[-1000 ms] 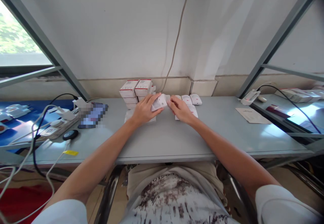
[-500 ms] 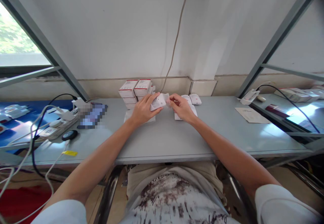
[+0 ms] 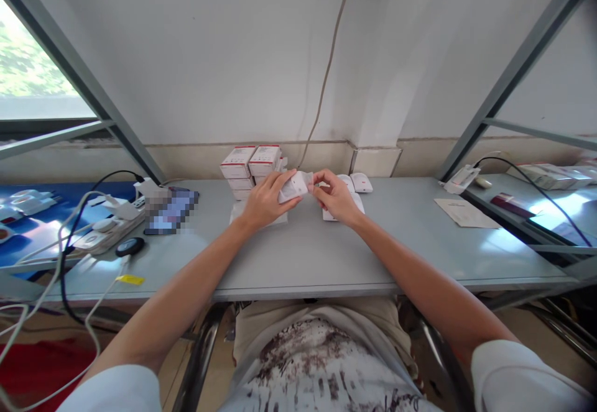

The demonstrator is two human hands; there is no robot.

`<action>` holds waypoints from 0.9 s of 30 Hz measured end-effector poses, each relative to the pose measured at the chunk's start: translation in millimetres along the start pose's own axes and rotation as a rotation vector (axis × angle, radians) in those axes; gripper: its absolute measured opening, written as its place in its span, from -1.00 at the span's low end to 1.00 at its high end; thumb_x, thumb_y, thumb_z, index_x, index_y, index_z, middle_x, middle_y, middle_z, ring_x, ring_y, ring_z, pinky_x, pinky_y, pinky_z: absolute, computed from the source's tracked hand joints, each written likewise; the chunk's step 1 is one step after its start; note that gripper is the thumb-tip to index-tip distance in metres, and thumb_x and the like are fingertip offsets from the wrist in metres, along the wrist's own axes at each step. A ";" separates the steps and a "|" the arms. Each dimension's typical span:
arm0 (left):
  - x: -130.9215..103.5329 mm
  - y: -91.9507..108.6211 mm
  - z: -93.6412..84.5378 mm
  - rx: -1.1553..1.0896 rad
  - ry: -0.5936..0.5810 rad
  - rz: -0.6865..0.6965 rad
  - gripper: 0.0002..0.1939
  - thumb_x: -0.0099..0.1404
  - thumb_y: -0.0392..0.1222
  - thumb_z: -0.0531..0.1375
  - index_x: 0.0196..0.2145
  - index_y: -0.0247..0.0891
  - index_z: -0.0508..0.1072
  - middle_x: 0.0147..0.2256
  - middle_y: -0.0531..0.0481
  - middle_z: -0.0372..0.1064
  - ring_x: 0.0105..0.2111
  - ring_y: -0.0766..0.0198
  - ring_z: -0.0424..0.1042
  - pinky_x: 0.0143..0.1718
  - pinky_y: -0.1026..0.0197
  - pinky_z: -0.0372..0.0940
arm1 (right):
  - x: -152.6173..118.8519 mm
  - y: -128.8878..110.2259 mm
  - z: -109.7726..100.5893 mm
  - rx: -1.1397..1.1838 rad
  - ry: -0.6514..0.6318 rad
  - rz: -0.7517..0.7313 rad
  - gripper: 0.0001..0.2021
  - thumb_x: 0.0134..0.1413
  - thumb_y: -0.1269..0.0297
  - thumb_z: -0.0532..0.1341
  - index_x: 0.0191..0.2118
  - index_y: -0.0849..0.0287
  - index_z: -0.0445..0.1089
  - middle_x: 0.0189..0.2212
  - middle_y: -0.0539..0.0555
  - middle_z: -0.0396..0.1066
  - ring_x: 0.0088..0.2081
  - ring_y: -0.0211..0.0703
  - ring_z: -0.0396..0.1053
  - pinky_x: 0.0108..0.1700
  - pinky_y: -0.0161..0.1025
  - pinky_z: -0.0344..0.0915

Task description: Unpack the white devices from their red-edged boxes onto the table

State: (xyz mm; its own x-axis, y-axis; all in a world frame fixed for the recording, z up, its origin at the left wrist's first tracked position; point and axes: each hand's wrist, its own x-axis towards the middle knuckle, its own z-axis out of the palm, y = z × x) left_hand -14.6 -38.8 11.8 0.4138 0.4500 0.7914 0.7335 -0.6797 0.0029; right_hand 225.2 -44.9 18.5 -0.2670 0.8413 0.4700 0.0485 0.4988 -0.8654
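My left hand (image 3: 267,199) is wrapped round a small white plastic device (image 3: 293,187), holding it above the table. A clear plastic bag (image 3: 308,178) covers the device's right end. My right hand (image 3: 337,197) pinches the loose end of that bag between thumb and fingers. Behind my left hand stand stacked white boxes (image 3: 237,164) with red edges. Under the left hand lies a whitish plastic sheet or bag (image 3: 280,219). Just beyond my right hand are several similar white devices (image 3: 361,183), partly hidden by it.
On the left are a phone (image 3: 171,210), a power strip (image 3: 105,232) with plugs and cables, and a round black puck (image 3: 130,247). A paper sheet (image 3: 465,212) and a white adapter (image 3: 459,179) lie on the right. Metal frame posts (image 3: 508,70) rise at both sides.
Both hands stay almost in place around the device. The right fingers have shifted slightly on the bag's end. The whole view has moved a little.
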 end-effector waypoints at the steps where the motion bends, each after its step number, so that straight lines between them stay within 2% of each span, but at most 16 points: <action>1: 0.1 0.2 0.0 0.002 -0.004 -0.001 -0.37 0.56 0.23 0.22 0.39 -0.16 0.35 0.13 -0.28 0.55 0.14 -0.09 0.58 0.17 -0.06 0.49 | 0.0 -0.6 -0.3 0.020 -0.001 0.012 -0.68 0.26 -0.08 0.37 -0.13 0.02 0.38 -0.07 0.02 0.45 -0.50 -0.36 0.27 -0.54 -0.28 0.19; 6: -0.1 -2.0 1.1 0.021 -0.003 -0.031 -0.36 0.55 0.25 0.22 0.39 -0.15 0.37 0.13 -0.28 0.55 0.15 -0.11 0.58 0.18 -0.07 0.48 | 1.2 -1.9 -1.7 0.069 0.020 0.058 -0.61 0.20 -0.12 0.41 -0.09 0.03 0.41 -0.01 0.07 0.51 -0.53 -0.37 0.35 -0.63 -0.31 0.15; 10: 0.2 -3.4 1.1 0.029 -0.004 -0.020 -0.36 0.54 0.25 0.23 0.39 -0.15 0.36 0.14 -0.28 0.54 0.17 -0.12 0.57 0.19 -0.09 0.48 | 2.5 0.4 -3.6 0.090 0.013 0.083 -0.57 0.20 -0.18 0.41 -0.08 0.04 0.44 -0.07 0.07 0.55 -0.57 -0.36 0.38 -0.70 -0.31 0.07; 15: 0.5 -2.3 0.7 0.017 -0.013 -0.013 -0.36 0.54 0.23 0.24 0.40 -0.14 0.36 0.15 -0.28 0.54 0.17 -0.11 0.57 0.24 -0.11 0.46 | 1.3 2.7 -1.8 0.105 -0.052 0.131 -0.55 0.23 -0.26 0.38 -0.11 0.04 0.44 -0.17 0.05 0.51 -0.55 -0.25 0.48 -0.71 -0.29 0.16; 19: 1.0 -3.3 0.5 0.018 -0.018 -0.008 -0.37 0.53 0.22 0.26 0.39 -0.13 0.38 0.16 -0.28 0.54 0.18 -0.12 0.56 0.25 -0.12 0.45 | 0.9 2.4 -0.4 0.072 -0.072 0.104 -0.55 0.27 -0.27 0.34 -0.16 0.05 0.43 -0.19 0.05 0.47 -0.37 -0.14 0.59 -0.60 -0.30 0.35; 22: 2.0 -3.7 -0.5 0.023 -0.015 0.007 -0.37 0.54 0.22 0.25 0.39 -0.14 0.38 0.15 -0.28 0.55 0.17 -0.12 0.57 0.24 -0.12 0.45 | 2.3 4.1 -2.0 -0.006 -0.074 0.034 -0.59 0.34 -0.21 0.29 -0.24 0.06 0.44 -0.25 0.06 0.45 -0.20 -0.07 0.57 -0.46 -0.27 0.46; 27: 2.7 -3.4 -1.2 0.024 -0.012 0.005 -0.37 0.54 0.24 0.25 0.38 -0.14 0.40 0.16 -0.27 0.55 0.17 -0.12 0.57 0.25 -0.12 0.44 | 4.5 8.5 -3.8 -0.119 -0.061 -0.027 -0.63 0.37 -0.15 0.25 -0.29 0.06 0.43 -0.32 0.02 0.39 -0.26 -0.12 0.38 -0.34 -0.20 0.49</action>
State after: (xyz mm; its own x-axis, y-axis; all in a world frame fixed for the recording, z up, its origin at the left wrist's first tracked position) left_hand -16.7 -36.0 14.7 0.4239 0.4532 0.7842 0.7438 -0.6683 -0.0159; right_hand 228.1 -36.1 13.9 -0.3274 0.8148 0.4784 0.1535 0.5455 -0.8239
